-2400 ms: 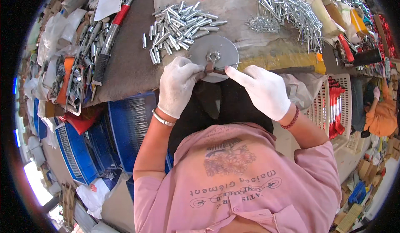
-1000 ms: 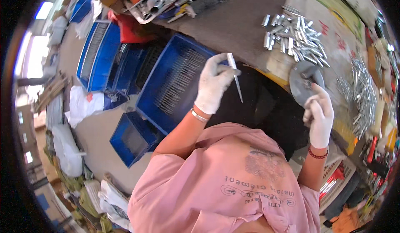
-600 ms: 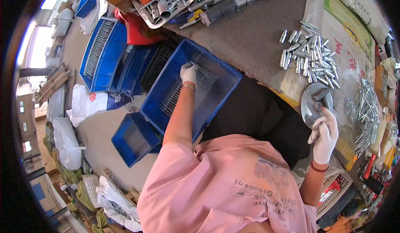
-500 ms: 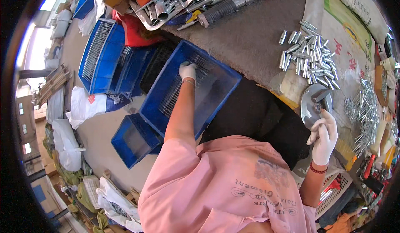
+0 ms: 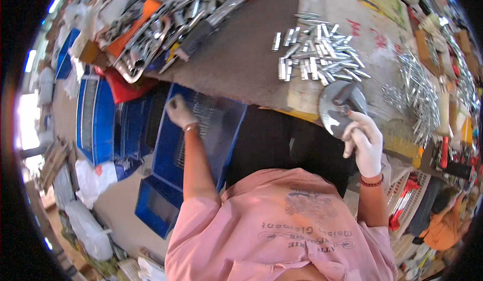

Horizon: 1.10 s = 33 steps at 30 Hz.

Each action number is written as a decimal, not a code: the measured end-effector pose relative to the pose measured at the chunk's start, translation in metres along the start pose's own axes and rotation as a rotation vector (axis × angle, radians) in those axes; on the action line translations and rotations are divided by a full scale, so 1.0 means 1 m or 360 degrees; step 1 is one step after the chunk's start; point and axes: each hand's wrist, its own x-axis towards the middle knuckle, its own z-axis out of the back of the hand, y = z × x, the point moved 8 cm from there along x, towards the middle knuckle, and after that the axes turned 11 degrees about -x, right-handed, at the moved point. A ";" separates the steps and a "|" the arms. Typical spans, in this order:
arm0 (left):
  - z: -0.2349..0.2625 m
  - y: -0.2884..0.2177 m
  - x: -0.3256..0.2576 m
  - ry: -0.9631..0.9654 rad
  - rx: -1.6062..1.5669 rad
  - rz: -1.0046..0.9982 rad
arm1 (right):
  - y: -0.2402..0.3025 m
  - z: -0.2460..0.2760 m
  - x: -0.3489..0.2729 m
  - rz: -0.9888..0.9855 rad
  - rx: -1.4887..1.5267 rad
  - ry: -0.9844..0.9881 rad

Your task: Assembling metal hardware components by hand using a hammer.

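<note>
My left hand (image 5: 180, 112), in a white glove, is over the far left part of a deep blue bin (image 5: 232, 136). Its fingers look curled, but blur hides whether anything is in them. Rows of thin metal rods (image 5: 203, 112) lie inside that bin. My right hand (image 5: 366, 144), also gloved, is beside a round grey metal plate (image 5: 329, 111) at the table edge. Its index finger stretches to the plate and the other fingers are loosely bent; I see nothing held. A short dark grey bar (image 5: 346, 93) sits on the plate. Beyond it lies a pile of short shiny metal tubes (image 5: 316, 55).
Thin metal rods (image 5: 418, 97) are heaped right of the plate. Sockets and wrenches (image 5: 166, 27) crowd the far left of the table. A smaller blue bin (image 5: 153, 205) and another blue bin (image 5: 89, 117) stand at left. A pale crate (image 5: 410, 195) is below right.
The view has swung, so the table shows further left. My left hand has shifted from among the rods toward the bin's far left side. My right hand stays by the plate.
</note>
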 end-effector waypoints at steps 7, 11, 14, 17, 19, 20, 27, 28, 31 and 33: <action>-0.038 -0.359 -0.100 0.1120 -0.0243 -0.1462 | 0.004 0.007 0.004 0.0015 0.0128 0.0113; -0.102 -0.372 -0.150 0.1915 -0.0151 -0.1412 | 0.009 -0.003 0.001 0.0081 0.0132 0.0252; -0.120 -0.376 -0.168 0.2116 0.0068 -0.1548 | 0.015 -0.005 -0.015 0.0108 -0.0053 0.0339; -0.123 -0.376 -0.168 0.2209 0.0125 -0.1412 | 0.023 0.017 -0.039 0.0176 -0.0291 0.0335; -0.121 -0.371 -0.164 0.2186 0.0160 -0.1382 | 0.034 0.042 -0.049 0.0533 -0.0573 0.0039; -0.121 -0.371 -0.166 0.2188 0.0172 -0.1366 | 0.036 0.062 -0.053 0.0600 -0.0696 -0.0196; -0.123 -0.371 -0.166 0.1893 0.0005 -0.1503 | 0.012 0.241 -0.064 0.0260 -0.1609 -0.1943; -0.121 -0.371 -0.169 0.1887 -0.0010 -0.1511 | 0.005 0.255 -0.060 0.0204 -0.1579 -0.1984; -0.110 -0.387 -0.184 0.1773 -0.0296 -0.1453 | 0.008 0.264 -0.049 0.0311 -0.1823 -0.1944; -0.099 -0.399 -0.206 0.1845 -0.0380 -0.1479 | 0.010 0.247 -0.033 0.0457 -0.2096 -0.1865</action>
